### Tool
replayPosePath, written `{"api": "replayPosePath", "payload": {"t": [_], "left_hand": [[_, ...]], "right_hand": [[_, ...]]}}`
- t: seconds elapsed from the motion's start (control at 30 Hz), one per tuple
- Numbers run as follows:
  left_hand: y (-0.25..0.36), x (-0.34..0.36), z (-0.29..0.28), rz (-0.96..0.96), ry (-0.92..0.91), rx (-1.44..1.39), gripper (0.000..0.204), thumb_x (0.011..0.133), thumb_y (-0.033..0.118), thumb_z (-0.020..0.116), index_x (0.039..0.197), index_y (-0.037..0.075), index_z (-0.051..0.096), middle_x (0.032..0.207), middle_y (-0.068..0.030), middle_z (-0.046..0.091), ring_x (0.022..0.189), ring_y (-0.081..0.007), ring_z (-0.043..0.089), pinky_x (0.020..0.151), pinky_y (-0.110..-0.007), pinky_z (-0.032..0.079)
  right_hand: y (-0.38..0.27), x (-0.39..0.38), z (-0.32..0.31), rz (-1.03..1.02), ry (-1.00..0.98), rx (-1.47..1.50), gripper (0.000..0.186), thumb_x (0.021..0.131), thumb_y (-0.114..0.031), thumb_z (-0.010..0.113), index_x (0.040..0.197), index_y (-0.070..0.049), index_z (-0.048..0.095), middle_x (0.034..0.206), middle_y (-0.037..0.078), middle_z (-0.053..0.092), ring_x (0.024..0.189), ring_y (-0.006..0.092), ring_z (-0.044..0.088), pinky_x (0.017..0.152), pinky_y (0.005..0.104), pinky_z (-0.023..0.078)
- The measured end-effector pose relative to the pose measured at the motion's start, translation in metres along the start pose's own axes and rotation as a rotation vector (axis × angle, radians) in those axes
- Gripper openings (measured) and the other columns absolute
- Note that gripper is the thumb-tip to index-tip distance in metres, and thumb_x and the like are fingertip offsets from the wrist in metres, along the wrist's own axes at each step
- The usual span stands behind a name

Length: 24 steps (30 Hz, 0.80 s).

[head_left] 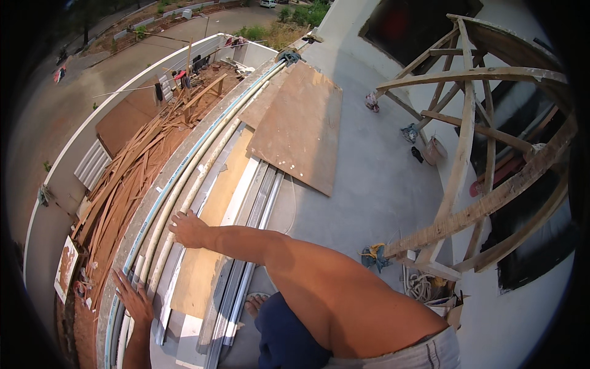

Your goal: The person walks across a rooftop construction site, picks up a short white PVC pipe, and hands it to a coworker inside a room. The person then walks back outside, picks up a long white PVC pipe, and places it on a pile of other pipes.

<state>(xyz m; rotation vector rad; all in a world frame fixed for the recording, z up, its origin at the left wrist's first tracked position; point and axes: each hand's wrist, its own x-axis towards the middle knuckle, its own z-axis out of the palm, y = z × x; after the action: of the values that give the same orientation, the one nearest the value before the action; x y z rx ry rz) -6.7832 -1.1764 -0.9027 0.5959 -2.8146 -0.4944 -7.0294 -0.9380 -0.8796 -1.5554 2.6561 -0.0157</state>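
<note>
My left hand (133, 299) lies across the lower part of the long pipes, fingers stretched out and open. Further along, my right hand (189, 230) reaches over with its fingers spread, its fingertips at the inner cream pipe (198, 186). Whether either hand presses on a pipe I cannot tell. Beside that pipe run another cream pipe (184, 181) and a light pipe with blue along it (163, 195), all along the ledge. Under my right forearm lie a yellowish wooden board (222, 190) and several grey metal profiles (257, 192).
A brown plywood sheet (299, 126) covers the far ends of the boards. On the right stands a wooden trestle (465, 141), with a coiled rope (420, 286) near its foot. Beyond the ledge (142, 230) is a drop to piled timber (132, 169).
</note>
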Motion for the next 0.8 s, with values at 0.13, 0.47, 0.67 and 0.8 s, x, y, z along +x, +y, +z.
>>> {"api": "replayPosePath", "payload": {"t": [0.13,0.47,0.67,0.8], "left_hand": [[0.010,0.010,-0.008,-0.144,-0.348,0.142,0.068,0.107,0.038,0.038,0.163,0.005,0.018,0.170,-0.0172,0.013,0.156,-0.0411,0.014,0.121,-0.067,0.011],[0.048,0.040,-0.041,0.127,-0.634,0.132,0.065,0.105,0.039,0.042,0.158,0.004,0.033,0.168,-0.0232,0.018,0.154,-0.0437,0.021,0.123,-0.061,0.015],[0.002,0.032,-0.028,0.146,-0.391,0.029,0.067,0.106,0.041,0.036,0.157,-0.001,0.031,0.166,-0.0237,0.022,0.153,-0.0442,0.020,0.122,-0.060,0.018],[-0.010,0.011,-0.031,0.141,-0.419,0.060,0.064,0.107,0.041,0.033,0.158,0.001,0.031,0.166,-0.0259,0.020,0.153,-0.0441,0.021,0.122,-0.059,0.018]], "right_hand": [[-0.005,0.001,0.005,0.008,0.014,0.028,0.046,0.097,-0.041,0.061,0.129,-0.007,0.061,0.132,0.017,0.057,0.129,0.0340,0.050,0.100,0.0535,0.041],[0.004,0.006,0.001,0.005,-0.012,0.031,0.046,0.097,-0.042,0.061,0.129,-0.009,0.062,0.132,0.015,0.058,0.127,0.0328,0.053,0.099,0.0527,0.042],[-0.004,0.004,0.000,0.032,-0.016,0.033,0.050,0.098,-0.042,0.060,0.134,-0.009,0.058,0.138,0.016,0.054,0.130,0.0329,0.050,0.100,0.0523,0.042],[0.003,-0.014,0.023,0.082,0.059,0.073,0.051,0.098,-0.042,0.061,0.136,-0.009,0.057,0.140,0.016,0.052,0.131,0.0331,0.050,0.101,0.0522,0.042]]}}
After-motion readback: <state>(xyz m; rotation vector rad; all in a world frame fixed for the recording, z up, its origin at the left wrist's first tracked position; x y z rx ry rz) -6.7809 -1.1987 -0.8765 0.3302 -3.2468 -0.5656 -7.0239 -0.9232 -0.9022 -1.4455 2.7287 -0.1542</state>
